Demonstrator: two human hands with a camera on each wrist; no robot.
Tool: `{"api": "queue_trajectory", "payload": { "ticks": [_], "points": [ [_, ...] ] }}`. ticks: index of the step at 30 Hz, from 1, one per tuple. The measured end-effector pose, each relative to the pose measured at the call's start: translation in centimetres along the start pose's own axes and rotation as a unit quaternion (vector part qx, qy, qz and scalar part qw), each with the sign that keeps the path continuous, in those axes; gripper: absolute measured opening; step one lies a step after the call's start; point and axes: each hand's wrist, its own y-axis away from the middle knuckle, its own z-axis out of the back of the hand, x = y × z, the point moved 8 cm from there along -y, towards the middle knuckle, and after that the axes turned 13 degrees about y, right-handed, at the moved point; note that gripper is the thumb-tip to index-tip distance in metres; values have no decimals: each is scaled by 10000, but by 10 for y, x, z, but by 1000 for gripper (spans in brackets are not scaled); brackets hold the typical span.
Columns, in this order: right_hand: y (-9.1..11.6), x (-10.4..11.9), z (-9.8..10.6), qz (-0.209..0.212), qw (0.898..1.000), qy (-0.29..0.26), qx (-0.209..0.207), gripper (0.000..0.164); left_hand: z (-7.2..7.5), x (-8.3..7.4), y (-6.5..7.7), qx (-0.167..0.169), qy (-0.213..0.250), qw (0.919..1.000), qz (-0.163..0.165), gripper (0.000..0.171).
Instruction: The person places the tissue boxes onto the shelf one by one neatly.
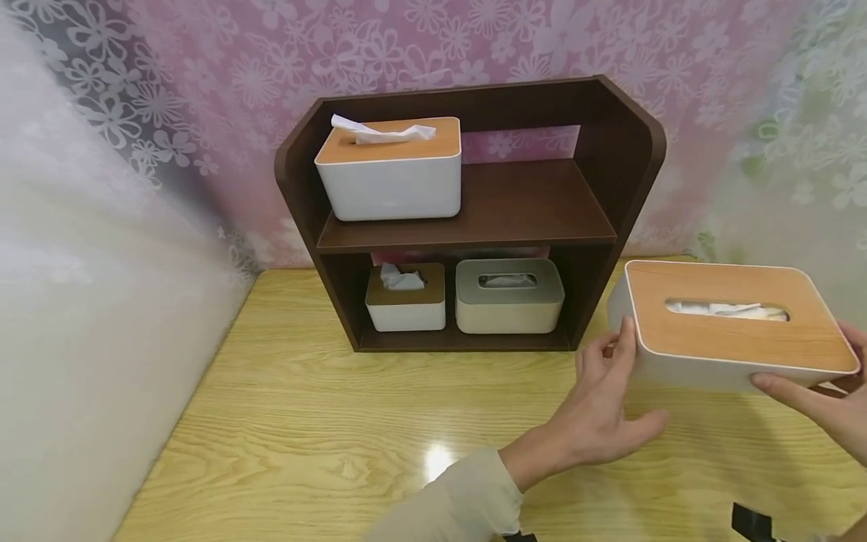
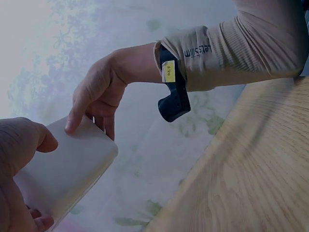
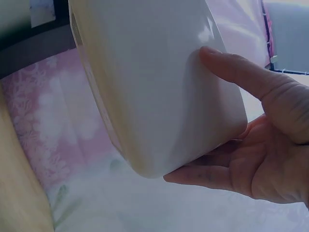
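Note:
A white tissue box (image 1: pixel 731 335) with an orange wood-look lid is held up at the right, its lid tilted toward the head camera. White tissue shows in the lid's slot. My right hand (image 3: pixel 270 140) grips its right end, thumb on the front wall and fingers around the end. At the opposite end, my left hand (image 1: pixel 603 406) touches the left wall with its fingers; its thumb stands off the box in the head view. The left wrist view shows the box's plain white wall between the left hand (image 2: pixel 21 164) and the right hand (image 2: pixel 96 92).
A dark brown two-tier shelf (image 1: pixel 528 199) stands on the wooden table (image 1: pixel 291 436) against a flowered curtain (image 1: pixel 230 98). Its upper tier bears a white tissue box (image 1: pixel 396 188) with an orange lid. Below sit a small brown-lidded tissue box (image 1: pixel 406 316) and a cream, grey-lidded one (image 1: pixel 509 312).

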Motion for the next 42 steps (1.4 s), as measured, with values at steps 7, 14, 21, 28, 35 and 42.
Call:
{"api": "queue_trajectory", "payload": {
  "ticks": [7, 14, 21, 28, 35, 42],
  "points": [
    [2, 26, 9, 152, 9997, -164, -72, 83, 26, -32, 8, -631, -156, 9921, -1068, 113],
    [5, 56, 10, 288, 9994, -151, -125, 82, 57, -54, 17, -1400, -1064, 9619, -2092, 92],
    [6, 86, 3, 659, 9965, -394, -326, 87, 86, -57, 26, -2270, -1855, 9201, -2599, 77],
    [1, 117, -7, 695, 9971, -279, 159, 87, 107, -56, 36, -2382, -1759, 9150, -2741, 76],
    [-4, 144, -14, 650, 9970, -387, 164, 81, 131, -55, 42, -2563, -1643, 9063, -2930, 86],
    [-9, 161, -23, 933, 9948, -402, -50, 86, 151, -50, 46, -2654, -1496, 9040, -2998, 86]
  ]
}}
